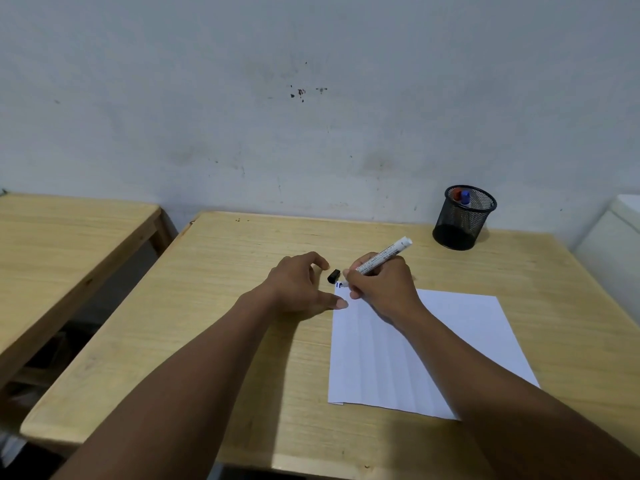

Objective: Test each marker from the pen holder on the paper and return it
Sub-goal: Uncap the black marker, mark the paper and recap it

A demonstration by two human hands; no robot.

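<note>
Head view: right hand grips the white marker, tip down on the paper at its 11 o'clock corner, where small blue marks show. Left hand rests loose and empty, fingertips at the sheet's edge; black cap lies between the hands. Best to keep strokes short and light, pin the sheet, then recap. Pen holder at 1 o'clock holds two more markers. Pale wood table, second table at 9 o'clock, scuffed wall.
</note>
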